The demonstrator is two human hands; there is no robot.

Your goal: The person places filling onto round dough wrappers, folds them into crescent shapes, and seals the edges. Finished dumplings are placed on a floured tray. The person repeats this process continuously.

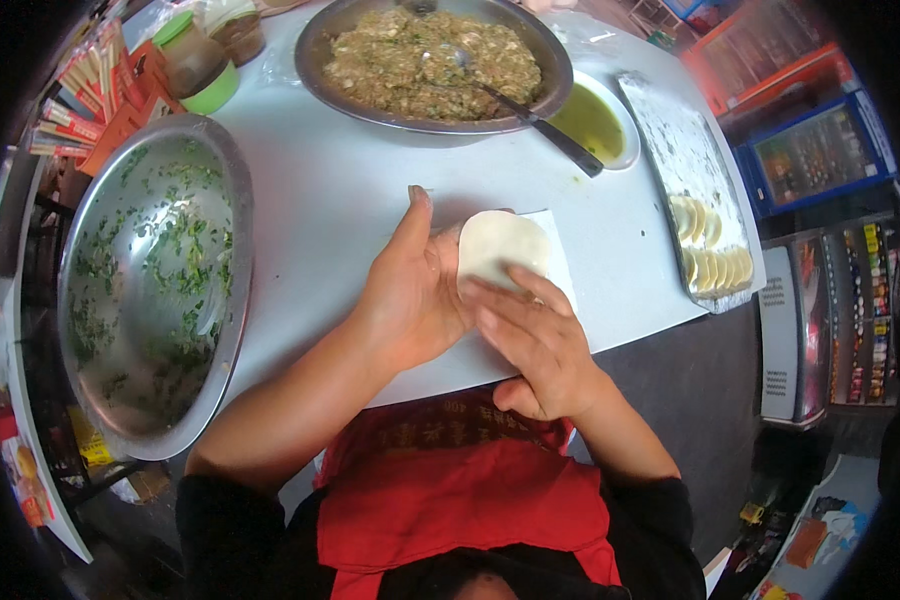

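A round, pale dough wrapper (504, 244) lies on the palm side of my left hand (424, 292), whose thumb points up and away from it. The fingers of my right hand (536, 337) touch the wrapper's lower edge and are slightly blurred. Behind the wrapper, a white square sheet (559, 255) rests on the table. Beyond my hands stands a large steel bowl of minced filling (435, 67), with a dark-handled spoon (547, 135) leaning over its rim. Beside it is a white bowl of yellow-green liquid (596, 120). Folded dumplings (720, 270) sit in rows on a floured tray (682, 150) at the right.
A steel basin with chopped greens (154, 277) stands at the left. Behind it are a green-lidded jar (195, 64) and wrapped chopsticks (94, 82) in an orange holder. The white table's near edge (622, 345) runs before my body. Display coolers (817, 150) stand beyond the table at the right.
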